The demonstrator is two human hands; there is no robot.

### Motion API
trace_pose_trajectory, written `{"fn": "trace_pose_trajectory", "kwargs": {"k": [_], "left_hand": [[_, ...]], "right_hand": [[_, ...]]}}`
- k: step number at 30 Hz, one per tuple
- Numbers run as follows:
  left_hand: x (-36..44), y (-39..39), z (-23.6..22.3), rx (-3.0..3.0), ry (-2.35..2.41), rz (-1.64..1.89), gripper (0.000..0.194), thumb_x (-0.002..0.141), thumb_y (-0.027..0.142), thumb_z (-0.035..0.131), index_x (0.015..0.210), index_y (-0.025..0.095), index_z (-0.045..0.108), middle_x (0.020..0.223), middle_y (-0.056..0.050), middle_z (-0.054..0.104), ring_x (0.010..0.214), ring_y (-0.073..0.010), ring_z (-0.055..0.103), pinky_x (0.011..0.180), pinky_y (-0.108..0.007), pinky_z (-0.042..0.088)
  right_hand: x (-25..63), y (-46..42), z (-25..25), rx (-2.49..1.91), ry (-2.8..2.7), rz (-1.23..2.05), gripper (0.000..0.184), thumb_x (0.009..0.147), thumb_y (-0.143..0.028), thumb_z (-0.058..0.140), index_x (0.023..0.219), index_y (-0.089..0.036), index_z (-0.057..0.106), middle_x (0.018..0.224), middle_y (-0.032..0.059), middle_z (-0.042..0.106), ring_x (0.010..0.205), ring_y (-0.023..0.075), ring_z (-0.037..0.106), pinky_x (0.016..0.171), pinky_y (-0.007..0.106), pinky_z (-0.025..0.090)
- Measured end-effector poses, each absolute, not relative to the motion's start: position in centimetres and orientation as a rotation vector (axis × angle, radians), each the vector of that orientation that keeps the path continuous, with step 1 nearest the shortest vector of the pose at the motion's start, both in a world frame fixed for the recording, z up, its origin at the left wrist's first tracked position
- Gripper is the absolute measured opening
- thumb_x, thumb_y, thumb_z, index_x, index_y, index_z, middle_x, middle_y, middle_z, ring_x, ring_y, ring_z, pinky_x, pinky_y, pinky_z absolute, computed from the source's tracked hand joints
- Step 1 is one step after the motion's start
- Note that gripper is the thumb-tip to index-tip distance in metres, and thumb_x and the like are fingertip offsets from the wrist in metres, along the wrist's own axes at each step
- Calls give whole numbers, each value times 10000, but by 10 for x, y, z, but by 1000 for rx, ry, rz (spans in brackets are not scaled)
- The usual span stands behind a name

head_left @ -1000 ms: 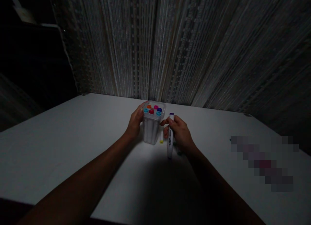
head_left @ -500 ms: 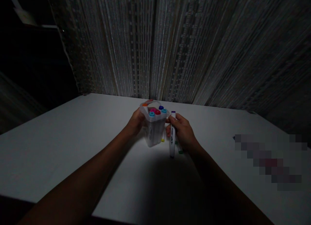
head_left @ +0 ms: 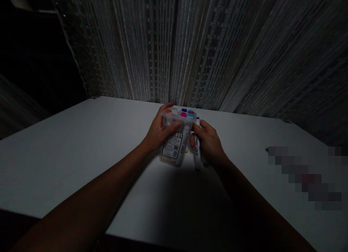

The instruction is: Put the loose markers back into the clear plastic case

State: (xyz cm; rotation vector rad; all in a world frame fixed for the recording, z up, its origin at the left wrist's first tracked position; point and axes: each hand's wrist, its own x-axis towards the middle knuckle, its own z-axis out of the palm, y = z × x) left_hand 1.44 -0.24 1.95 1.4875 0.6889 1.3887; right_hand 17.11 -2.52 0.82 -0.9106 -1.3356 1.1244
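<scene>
My left hand (head_left: 160, 131) is wrapped round a clear plastic marker case (head_left: 176, 139), held off the white table (head_left: 81, 143) and tilted so its labelled side faces me. Several markers with coloured caps stand in the case. My right hand (head_left: 208, 143) grips a white marker with a purple cap (head_left: 197, 150), held upright just right of the case and close against it. A yellow-tipped marker (head_left: 186, 151) and a green one (head_left: 205, 164) lie on the table beneath my hands, mostly hidden.
A striped curtain (head_left: 190, 45) hangs behind the table's far edge. A blurred patch (head_left: 304, 176) covers something on the table at the right. The room is dim, with darkness at the left.
My left hand has lifted the case off the table and tilted it, turning its label towards me. My right hand with the marker has risen alongside, closer to the case.
</scene>
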Motion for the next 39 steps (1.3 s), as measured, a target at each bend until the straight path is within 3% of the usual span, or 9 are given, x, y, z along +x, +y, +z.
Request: {"fn": "trace_pose_trajectory", "kwargs": {"k": [4, 8, 13, 19, 30, 39], "left_hand": [[15, -4, 20, 1533, 755, 1416, 795, 514, 615, 706, 1129, 208, 410, 824, 37, 565, 674, 21, 523, 635, -74, 407], [14, -5, 19, 1588, 800, 1426, 731, 565, 626, 656, 1105, 198, 414, 844, 27, 565, 689, 23, 505, 637, -77, 404], [16, -6, 20, 1538, 807, 1480, 656, 545, 644, 662, 970, 189, 453, 764, 54, 532, 630, 43, 461, 570, -59, 369], [16, -6, 20, 1551, 810, 1489, 687, 510, 692, 654, 935, 182, 480, 731, 56, 533, 612, 46, 461, 542, -50, 356], [15, -5, 19, 1598, 836, 1441, 683, 563, 697, 598, 982, 179, 450, 765, 42, 544, 635, 40, 475, 554, -70, 377], [16, -6, 19, 1532, 791, 1449, 651, 559, 648, 644, 978, 185, 461, 749, 43, 551, 633, 38, 485, 558, -47, 383]], "right_hand": [[170, -27, 9, -881, -1349, 1116, 304, 796, -497, 554, 780, -204, 476, 394, -90, 432, 307, 68, 358, 320, 180, 249], [169, -29, 11, -820, -1342, 1102, 398, 799, -586, 529, 884, -198, 519, 395, -91, 421, 313, 74, 363, 310, 184, 257], [167, -31, 14, -839, -1361, 1125, 519, 690, -567, 665, 1015, -188, 522, 546, -83, 515, 329, 45, 386, 290, 178, 277], [168, -32, 16, -840, -1386, 1114, 437, 714, -490, 667, 988, -183, 519, 643, -71, 537, 339, 18, 387, 287, 170, 282], [169, -32, 15, -854, -1371, 1141, 454, 709, -496, 662, 1002, -177, 527, 613, -72, 524, 342, 25, 380, 295, 168, 275], [169, -31, 14, -865, -1390, 1125, 444, 730, -478, 646, 1033, -173, 531, 619, -67, 526, 351, 26, 381, 302, 174, 282]]}}
